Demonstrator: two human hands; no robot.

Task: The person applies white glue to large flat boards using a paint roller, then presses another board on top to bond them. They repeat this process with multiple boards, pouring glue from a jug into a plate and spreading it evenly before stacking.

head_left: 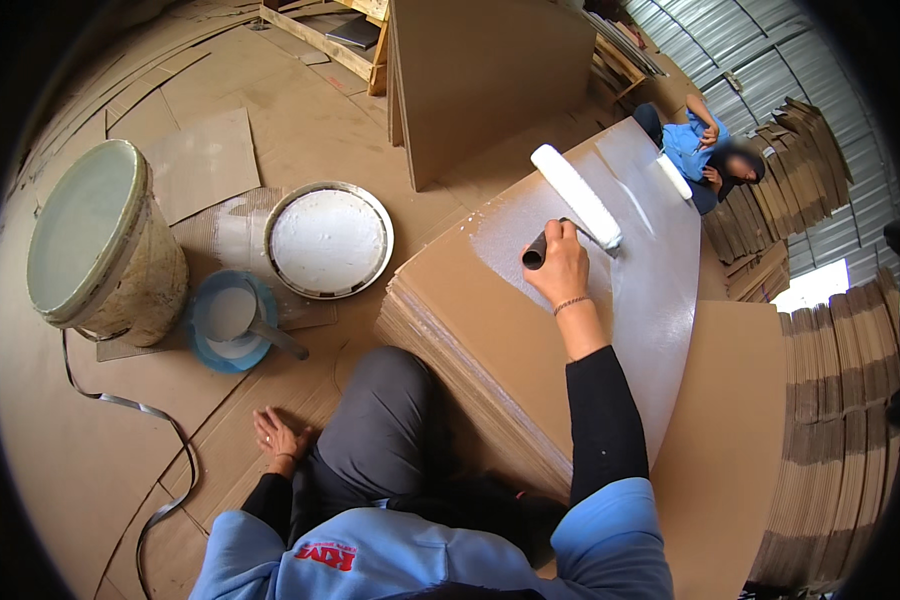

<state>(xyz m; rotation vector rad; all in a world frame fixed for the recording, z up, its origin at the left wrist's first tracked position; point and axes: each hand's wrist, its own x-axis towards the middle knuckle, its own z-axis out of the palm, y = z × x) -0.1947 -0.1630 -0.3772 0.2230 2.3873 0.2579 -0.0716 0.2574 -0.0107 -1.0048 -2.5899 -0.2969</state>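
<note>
My right hand (562, 268) is closed around the dark handle of a paint roller (578, 197) with a long white sleeve. The roller lies over the top sheet of a cardboard stack (490, 300). A wet white coating (660, 290) covers the sheet's far and right parts, while its near left part is bare brown. My left hand (278, 437) is low beside my bent knee, fingers spread, holding nothing. Left of the stack lies a round shallow pan (330, 242) of white liquid. Beside it, a blue basin (203, 345) holds a white-coated scoop (232, 315) with a grey handle.
A large, stained bucket (135, 270) of pale liquid stands at the left, near a loose strap (185, 455). Across the stack, a co-worker in blue (685, 150) is beside another white roller (674, 177). Upright boards (490, 80) stand behind; bundled cardboard (835, 430) lines the right.
</note>
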